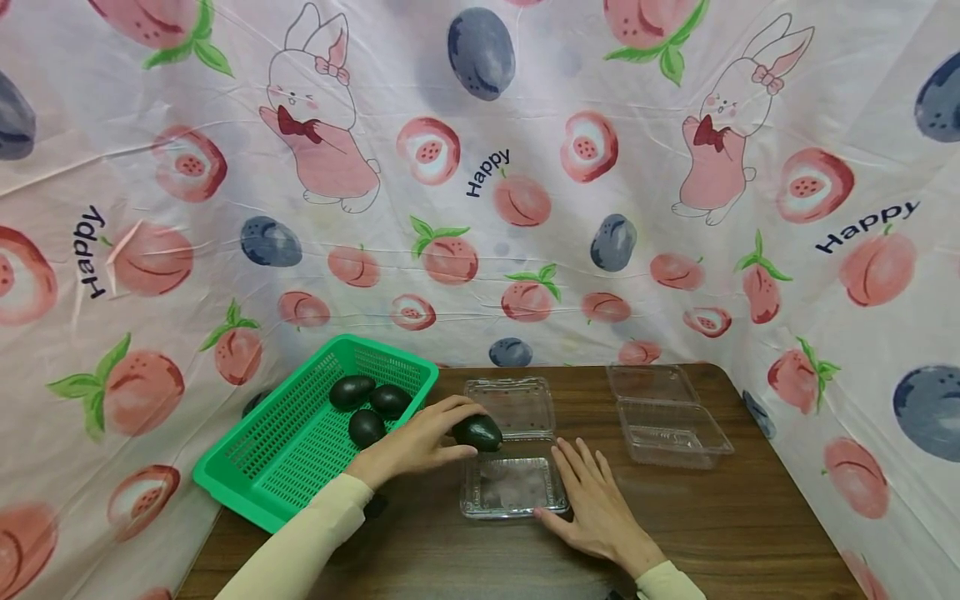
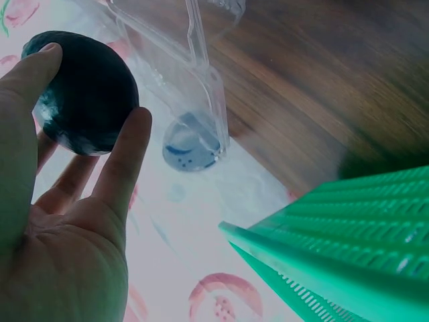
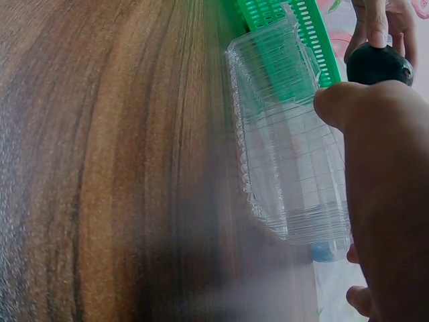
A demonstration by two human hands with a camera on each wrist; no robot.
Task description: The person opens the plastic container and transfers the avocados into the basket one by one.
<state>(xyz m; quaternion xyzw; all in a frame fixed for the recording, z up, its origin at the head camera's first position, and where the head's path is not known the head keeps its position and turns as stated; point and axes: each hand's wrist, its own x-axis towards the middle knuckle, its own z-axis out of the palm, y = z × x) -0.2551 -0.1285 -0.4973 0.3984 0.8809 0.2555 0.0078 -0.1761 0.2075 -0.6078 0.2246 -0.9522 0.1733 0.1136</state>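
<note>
In the head view my left hand (image 1: 422, 443) grips a dark green avocado (image 1: 478, 433) by its sides, above the near clear plastic clamshell box (image 1: 514, 487). The left wrist view shows thumb and fingers curled round that avocado (image 2: 87, 94). My right hand (image 1: 596, 504) rests along the right side of the same box, fingers straight, thumb at its front rim. The box's hinged lid (image 1: 513, 408) lies folded back behind it. In the right wrist view the right thumb (image 3: 332, 104) touches the rim of the box (image 3: 288, 147).
A green slotted basket (image 1: 285, 454) stands at the left with three avocados, one of them a dark avocado (image 1: 352, 392), in it. Another open clear clamshell box (image 1: 671, 433) sits at the back right of the wooden table (image 1: 465, 567). A printed cloth (image 1: 487, 317) hangs behind the table.
</note>
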